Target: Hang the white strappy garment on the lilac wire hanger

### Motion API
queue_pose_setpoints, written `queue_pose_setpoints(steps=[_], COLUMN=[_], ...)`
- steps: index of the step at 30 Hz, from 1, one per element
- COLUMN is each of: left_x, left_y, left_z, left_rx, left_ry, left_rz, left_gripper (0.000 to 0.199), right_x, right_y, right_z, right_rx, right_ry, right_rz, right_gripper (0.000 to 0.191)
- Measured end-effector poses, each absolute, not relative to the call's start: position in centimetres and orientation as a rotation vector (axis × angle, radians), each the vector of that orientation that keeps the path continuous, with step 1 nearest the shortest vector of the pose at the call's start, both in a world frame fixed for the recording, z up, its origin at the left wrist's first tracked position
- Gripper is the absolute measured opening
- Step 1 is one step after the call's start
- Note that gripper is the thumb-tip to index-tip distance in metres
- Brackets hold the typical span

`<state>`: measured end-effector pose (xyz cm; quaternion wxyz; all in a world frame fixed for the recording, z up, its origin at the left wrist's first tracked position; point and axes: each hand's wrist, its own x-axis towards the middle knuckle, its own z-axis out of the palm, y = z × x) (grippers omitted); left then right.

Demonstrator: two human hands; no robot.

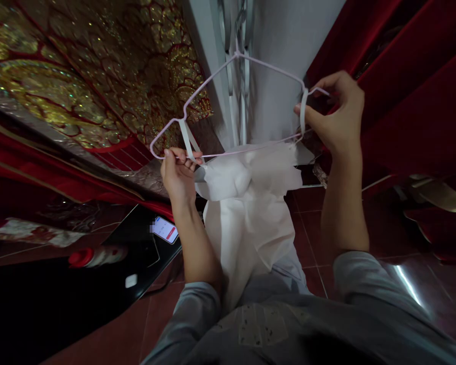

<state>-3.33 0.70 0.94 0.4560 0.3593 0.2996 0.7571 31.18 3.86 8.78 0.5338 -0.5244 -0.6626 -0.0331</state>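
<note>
A pale pink clothes hanger [212,77] is held up in front of me, its hook by the metal rails. From it hangs a white dress [251,223] by two thin straps. The left strap [185,138] loops over the hanger's left notch, and the right strap [303,114] over the right notch. My left hand [179,172] is closed on the lower bar at the left corner, fingers by the left strap. My right hand [338,114] pinches the hanger's right end, its thumb passing behind the right strap; its other fingertips are partly hidden.
Gold-sequined red garments [152,61] hang at the left, dark red cloth [414,96] at the right. Metal rails [231,101] stand behind the hanger. A black table [110,289] at the left bears a lit phone [165,230], a red-capped bottle [99,256] and a small white case [131,281].
</note>
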Motion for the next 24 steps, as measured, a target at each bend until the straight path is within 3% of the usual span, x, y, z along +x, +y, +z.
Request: queue_pose_setpoints(steps=[3,7,9,14,19,24], left_x=[-3.4,-2.8,-2.2,-1.1,-1.3,-3.6], left_y=[0.9,0.8,0.6,-0.9,-4.0,-4.7], left_z=[0.5,0.6,0.7,0.0,-0.4,4.9], left_rx=[0.932,0.976,0.985,0.941,1.089,1.158], left_ry=[0.74,0.786,0.79,0.748,1.05,0.819], left_rz=[1.866,1.926,1.975,1.962,1.807,1.723], left_gripper=[0.055,0.056,0.055,0.043,0.035,0.03], right_x=[29.8,27.2,25.4,21.2,17.8,16.3], right_y=[3.1,1.0,-0.5,-3.6,-4.4,-4.1], right_z=[9.5,7.0,4.8,-0.2,-2.3,-2.7], right_rx=[-1.108,-0.85,-0.864,-1.111,-1.066,-1.018], right_ry=[-1.646,-1.432,-1.467,-1.63,-1.441,-1.43], right_rz=[-0.227,-0.291,-0.121,0.642,0.698,0.708], right_gripper=[0.03,0.02,0.024,0.057,0.058,0.052])
